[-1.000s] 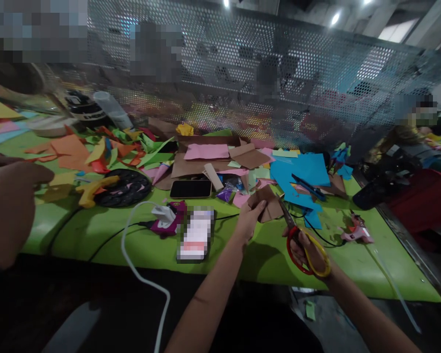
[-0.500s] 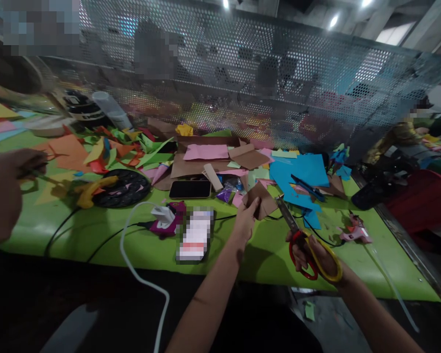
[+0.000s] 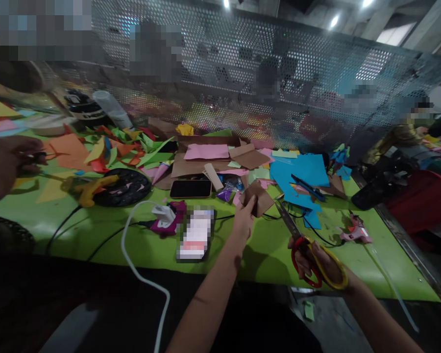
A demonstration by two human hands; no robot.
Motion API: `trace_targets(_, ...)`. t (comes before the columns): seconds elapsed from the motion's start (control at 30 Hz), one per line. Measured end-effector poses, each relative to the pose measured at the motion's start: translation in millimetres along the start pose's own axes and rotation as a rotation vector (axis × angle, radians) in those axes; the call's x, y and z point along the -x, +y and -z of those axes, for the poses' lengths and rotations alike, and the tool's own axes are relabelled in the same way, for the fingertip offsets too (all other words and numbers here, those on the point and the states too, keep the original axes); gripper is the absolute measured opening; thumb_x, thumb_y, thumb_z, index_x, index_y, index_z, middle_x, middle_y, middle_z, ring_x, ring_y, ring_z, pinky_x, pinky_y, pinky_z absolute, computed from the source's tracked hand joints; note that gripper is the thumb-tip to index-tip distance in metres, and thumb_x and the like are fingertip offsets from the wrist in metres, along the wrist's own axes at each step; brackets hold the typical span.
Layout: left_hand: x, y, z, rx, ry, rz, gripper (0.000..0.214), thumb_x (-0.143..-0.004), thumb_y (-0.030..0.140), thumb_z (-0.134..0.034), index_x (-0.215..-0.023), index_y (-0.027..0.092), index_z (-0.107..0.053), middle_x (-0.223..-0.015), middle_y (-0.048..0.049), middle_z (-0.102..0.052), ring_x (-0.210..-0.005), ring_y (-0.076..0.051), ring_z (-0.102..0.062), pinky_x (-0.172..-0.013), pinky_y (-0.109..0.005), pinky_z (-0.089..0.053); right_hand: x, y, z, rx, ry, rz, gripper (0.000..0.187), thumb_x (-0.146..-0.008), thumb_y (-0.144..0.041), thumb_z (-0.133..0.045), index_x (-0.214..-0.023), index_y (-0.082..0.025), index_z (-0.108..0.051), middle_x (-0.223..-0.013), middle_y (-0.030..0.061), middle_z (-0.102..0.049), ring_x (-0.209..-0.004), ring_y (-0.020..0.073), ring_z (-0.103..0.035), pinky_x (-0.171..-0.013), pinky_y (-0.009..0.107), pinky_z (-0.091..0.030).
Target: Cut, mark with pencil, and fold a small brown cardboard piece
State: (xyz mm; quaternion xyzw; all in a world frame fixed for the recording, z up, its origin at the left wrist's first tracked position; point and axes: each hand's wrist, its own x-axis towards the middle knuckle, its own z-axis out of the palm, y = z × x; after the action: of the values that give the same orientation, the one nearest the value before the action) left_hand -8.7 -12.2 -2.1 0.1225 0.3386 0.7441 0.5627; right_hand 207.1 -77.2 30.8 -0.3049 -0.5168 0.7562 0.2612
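My left hand (image 3: pixel 243 220) pinches a small piece of brown paper (image 3: pixel 259 198) and holds it up over the green table (image 3: pixel 272 255). In my right hand (image 3: pixel 318 262), near the table's front edge, are scissors (image 3: pixel 301 240) with one red and one yellow handle loop; their blades point up and left toward the brown paper without touching it.
Coloured paper scraps, a blue sheet (image 3: pixel 301 171), brown card (image 3: pixel 202 164), a dark phone (image 3: pixel 190 189), a second phone (image 3: pixel 196 235), a white cable (image 3: pixel 139 274) and a pink glue gun (image 3: pixel 356 230) cover the table. A perforated metal screen (image 3: pixel 242 73) stands behind. Another person's hand (image 3: pixel 7 162) works at the far left.
My right hand has pulled the scissors down and to the right, away from the brown paper. My left hand has shifted the paper slightly left and up. The person at the left has moved their hand.
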Motion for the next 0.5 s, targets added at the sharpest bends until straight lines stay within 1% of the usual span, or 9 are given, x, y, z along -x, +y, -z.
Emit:
trace_targets(0.13, -2.7, -3.5, 2.2, 0.021, 0.008, 0.000, 0.050, -0.070, 0.028, -0.082, -0.117, 0.026, -0.064, -0.126, -0.0036, -0.069, -0.125, -0.022, -0.060, -0.110, -0.037, -0.046, 0.2, 0.8, 0.5, 0.001, 0.004, -0.002, 0.056, -0.085, -0.069, -0.054, -0.106, -0.017, -0.059, -0.062, -0.0050, -0.046, -0.045, 0.0079, -0.042, -0.054, 0.029, -0.054)
trace_targets(0.3, -1.9, -4.0, 2.8, -0.019, -0.011, -0.021, 0.044, -0.072, 0.030, -0.081, -0.113, 0.024, -0.067, -0.123, -0.0042, -0.071, -0.124, -0.023, -0.061, -0.111, -0.037, -0.046, -0.9, 3.0, 0.5, 0.003, -0.006, -0.007, 0.058, -0.084, -0.070, -0.055, -0.108, -0.017, -0.059, -0.062, -0.0054, -0.045, -0.045, 0.0076, -0.041, -0.054, 0.028, -0.054)
trace_targets(0.5, -1.1, -4.4, 2.9, 0.016, 0.029, -0.022, 0.061, -0.070, 0.028, -0.083, -0.126, 0.025, -0.059, -0.131, -0.0058, -0.066, -0.127, -0.023, -0.058, -0.112, -0.037, -0.045, 0.6, 3.9, 2.0, 0.003, -0.009, 0.019, 0.053, -0.087, -0.066, -0.053, -0.106, -0.018, -0.058, -0.063, -0.0048, -0.046, -0.046, 0.0076, -0.043, -0.055, 0.029, -0.055)
